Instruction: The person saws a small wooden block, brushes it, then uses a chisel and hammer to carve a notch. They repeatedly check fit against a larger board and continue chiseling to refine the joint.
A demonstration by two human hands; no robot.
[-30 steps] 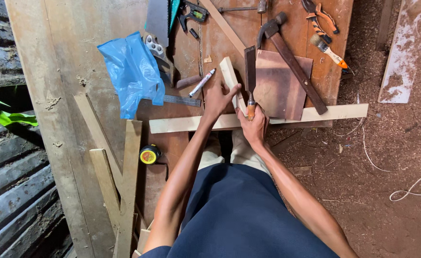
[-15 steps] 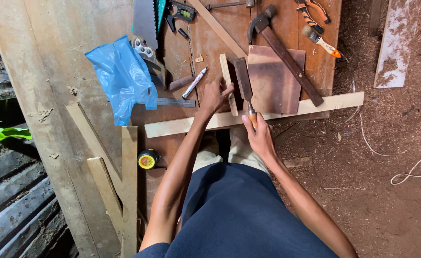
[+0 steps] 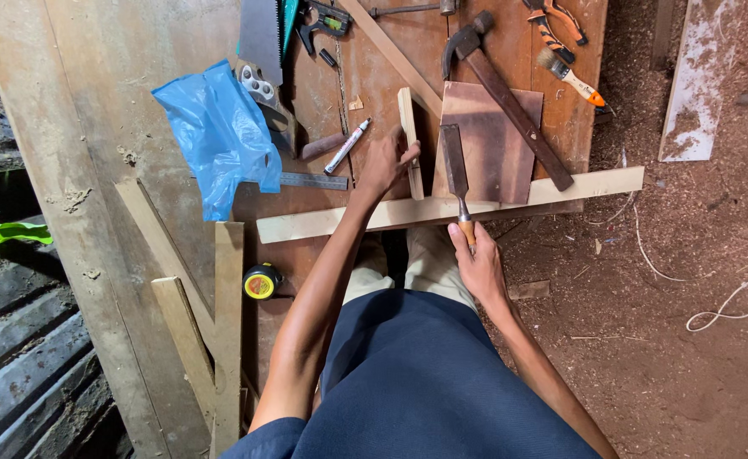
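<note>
The left hand (image 3: pixel 385 163) closes its fingers around the near end of a short, pale, narrow wooden block (image 3: pixel 409 140), which runs away from the hand across the brown wooden workbench (image 3: pixel 136 110). The right hand (image 3: pixel 478 263) grips the wooden handle of a flat steel chisel (image 3: pixel 455 174); the blade points away from that hand and lies over a dull brown rectangular metal sheet (image 3: pixel 493 140). Between the two hands, and just under the chisel's neck, a long pale wooden strip (image 3: pixel 561 187) runs crosswise along the bench's near edge, sticking out past the bench to the right of the right hand.

Just left of the left hand lie a white marker pen (image 3: pixel 347 146) and, a little nearer the person, a steel ruler (image 3: pixel 310 180). Further left sits a crumpled blue plastic bag (image 3: pixel 221 136). Beyond it, a handsaw with a grey blade (image 3: pixel 263 42) lies along the bench. Beyond the right hand, a claw hammer with a dark wooden handle (image 3: pixel 510 102) crosses the metal sheet at a slant, and to its right lies a small paintbrush with an orange tip (image 3: pixel 571 78). Near the left forearm, to its left, a yellow and black tape measure (image 3: pixel 261 281) rests beside a frame of pale wooden slats (image 3: pixel 221 323).
</note>
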